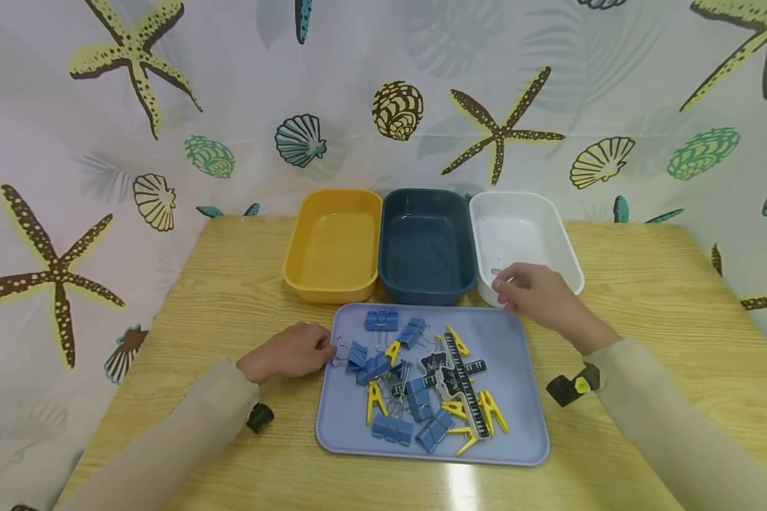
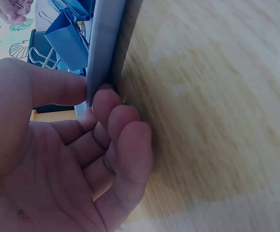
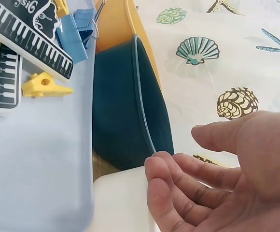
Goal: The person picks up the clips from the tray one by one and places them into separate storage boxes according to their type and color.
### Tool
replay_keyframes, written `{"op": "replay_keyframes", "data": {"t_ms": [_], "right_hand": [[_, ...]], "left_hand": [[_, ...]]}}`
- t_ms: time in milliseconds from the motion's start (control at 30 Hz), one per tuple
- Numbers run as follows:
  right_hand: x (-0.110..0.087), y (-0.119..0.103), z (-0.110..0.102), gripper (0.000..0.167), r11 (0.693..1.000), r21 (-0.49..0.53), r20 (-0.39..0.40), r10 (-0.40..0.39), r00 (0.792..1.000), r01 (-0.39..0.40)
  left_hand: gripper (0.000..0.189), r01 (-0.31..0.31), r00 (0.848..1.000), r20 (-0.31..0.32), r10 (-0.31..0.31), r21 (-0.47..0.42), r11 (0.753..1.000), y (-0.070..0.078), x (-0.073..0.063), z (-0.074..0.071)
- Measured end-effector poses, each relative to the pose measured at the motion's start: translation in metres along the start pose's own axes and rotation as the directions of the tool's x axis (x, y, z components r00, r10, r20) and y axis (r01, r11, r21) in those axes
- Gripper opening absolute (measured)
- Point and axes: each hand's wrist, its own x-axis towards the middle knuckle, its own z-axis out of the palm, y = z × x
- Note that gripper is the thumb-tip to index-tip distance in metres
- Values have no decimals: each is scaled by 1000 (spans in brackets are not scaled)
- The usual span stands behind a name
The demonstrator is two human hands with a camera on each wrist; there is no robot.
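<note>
My left hand (image 1: 299,350) is at the left edge of the lavender tray (image 1: 511,397); in the left wrist view its thumb and fingers pinch the tray's rim. My right hand (image 1: 537,291) is over the near edge of the white bin (image 1: 527,206), with thumb and fingers apart and nothing visible between them in the right wrist view. On the tray lie several blue binder clips (image 1: 393,429), several yellow clothespins (image 1: 493,410) and several black-and-white clips with piano-key print (image 1: 465,383), piled together and partly overlapping.
Beyond the tray, an orange bin (image 1: 335,241) and a dark blue bin (image 1: 427,248) stand in a row with the white one. A small greyish speck lies inside the white bin. All stand on a wooden table (image 1: 230,298) before a shell-print curtain (image 1: 351,92).
</note>
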Motion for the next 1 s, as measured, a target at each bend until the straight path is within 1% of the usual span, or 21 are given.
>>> {"op": "replay_keyframes", "data": {"t_ms": [133,300,500,667,767,933,1000], "right_hand": [[-3,-1,3,30,1000,21,12,-13,1000,13],[-9,-2,9,27,997,64,18,-40,999,39],[-16,-7,15,29,993,104,45,-55,997,50],[-21,-10,21,27,992,116,54,-61,997,55],[-23,-10,25,25,991,115,55,-75,996,68],[-27,-9,30,25,985,142,57,-110,992,101],[-28,-9,31,25,983,150,57,-111,992,102]], "left_hand": [[37,-2,1000,-2,2,-2,1000,0,0,0],[37,5,1000,12,-5,-5,1000,0,1,-1],[37,12,1000,21,-12,-13,1000,0,1,-1],[36,17,1000,24,-16,-13,1000,0,0,-1],[37,21,999,27,-21,-8,1000,0,1,-1],[36,19,999,29,-18,-5,1000,0,1,-1],[36,15,1000,26,-15,-4,1000,0,1,-1]]}}
